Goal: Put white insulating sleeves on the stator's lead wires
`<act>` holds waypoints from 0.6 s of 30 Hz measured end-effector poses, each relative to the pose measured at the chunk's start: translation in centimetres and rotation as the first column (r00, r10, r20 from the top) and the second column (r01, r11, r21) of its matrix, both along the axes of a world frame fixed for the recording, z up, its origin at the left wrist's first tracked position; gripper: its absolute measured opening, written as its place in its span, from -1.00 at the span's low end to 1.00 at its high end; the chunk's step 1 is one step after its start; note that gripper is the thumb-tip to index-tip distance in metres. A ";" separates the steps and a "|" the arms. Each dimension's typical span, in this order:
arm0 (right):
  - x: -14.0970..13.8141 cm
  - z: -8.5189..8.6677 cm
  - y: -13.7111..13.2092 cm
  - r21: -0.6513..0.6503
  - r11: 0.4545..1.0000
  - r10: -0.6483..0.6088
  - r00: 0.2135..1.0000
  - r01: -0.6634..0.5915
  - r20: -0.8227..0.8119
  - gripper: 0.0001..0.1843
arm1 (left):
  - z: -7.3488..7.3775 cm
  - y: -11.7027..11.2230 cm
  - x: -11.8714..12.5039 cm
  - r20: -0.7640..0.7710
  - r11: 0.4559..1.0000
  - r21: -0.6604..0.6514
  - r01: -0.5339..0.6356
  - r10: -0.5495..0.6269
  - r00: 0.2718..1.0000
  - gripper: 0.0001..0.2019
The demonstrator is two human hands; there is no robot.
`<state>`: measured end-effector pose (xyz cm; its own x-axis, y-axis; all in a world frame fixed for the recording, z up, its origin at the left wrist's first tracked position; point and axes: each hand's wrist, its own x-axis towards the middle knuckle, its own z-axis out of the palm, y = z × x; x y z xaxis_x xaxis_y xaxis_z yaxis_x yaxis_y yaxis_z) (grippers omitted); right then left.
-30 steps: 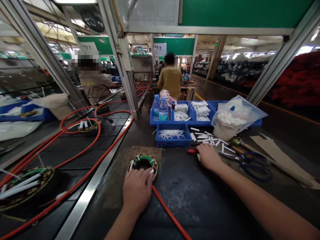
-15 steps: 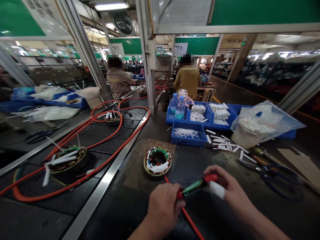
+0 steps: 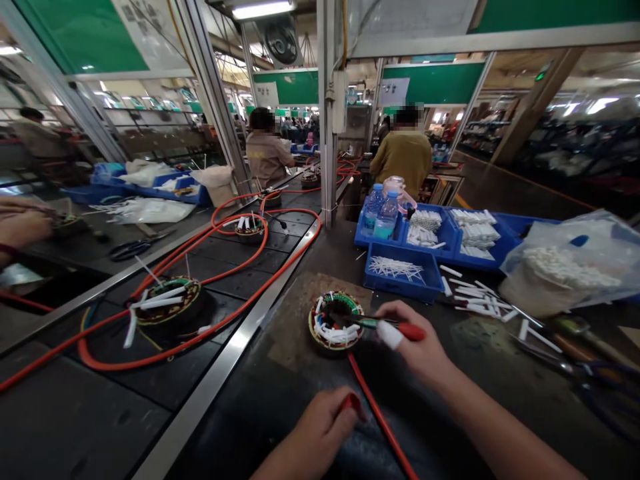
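My right hand point(image 3: 415, 347), its thumb wrapped in white, grips a marker point(image 3: 412, 331) with a red end. The marker's dark tip end reaches over the right rim of a motor stator point(image 3: 337, 337); I cannot tell whether it touches. Copper windings, green insulation and white sleeves show on this ring, which lies on a brown patch of the bench. Nearer to me, my left hand point(image 3: 323, 427) is closed round the marker's red cap point(image 3: 351, 402). A red-orange hose point(image 3: 376, 403) runs from beside the stator towards me.
Blue bins point(image 3: 403, 277) of white sleeves stand behind, with water bottles point(image 3: 386, 217). Loose sleeves point(image 3: 480, 300), a plastic bag point(image 3: 570, 270) and scissors point(image 3: 570, 365) lie right. Leftwards are another stator point(image 3: 173, 310) and looped hose point(image 3: 215, 343). A co-worker's hand point(image 3: 25, 227) shows far left.
The marker's cap has come off and stays in my left hand. My right hand has moved the marker left and forward to the stator. The view has turned left.
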<state>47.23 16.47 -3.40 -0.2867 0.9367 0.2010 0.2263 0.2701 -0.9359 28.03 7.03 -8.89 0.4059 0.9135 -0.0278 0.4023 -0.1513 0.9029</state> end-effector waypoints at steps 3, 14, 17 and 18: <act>-2.8 -0.2 2.0 0.104 0.995 -0.009 0.984 -0.009 0.177 -0.78 | -1.1 -0.4 0.0 0.014 0.998 0.054 -0.030 0.030 0.999 -0.52; -5.4 -0.8 4.1 0.138 0.989 -0.086 0.945 0.044 0.317 -0.82 | -1.5 -0.7 -0.1 0.005 0.997 0.069 -0.044 0.044 0.999 -0.77; -5.5 -0.4 4.3 0.136 0.990 -0.079 0.960 0.043 0.269 -0.85 | -1.2 -0.8 -0.1 0.023 0.995 0.076 -0.062 0.061 0.998 -0.76; -5.4 -0.2 4.3 0.131 0.990 -0.077 0.969 0.047 0.236 -0.85 | -1.2 -0.8 -0.1 0.029 0.994 0.078 -0.074 0.072 0.997 -0.75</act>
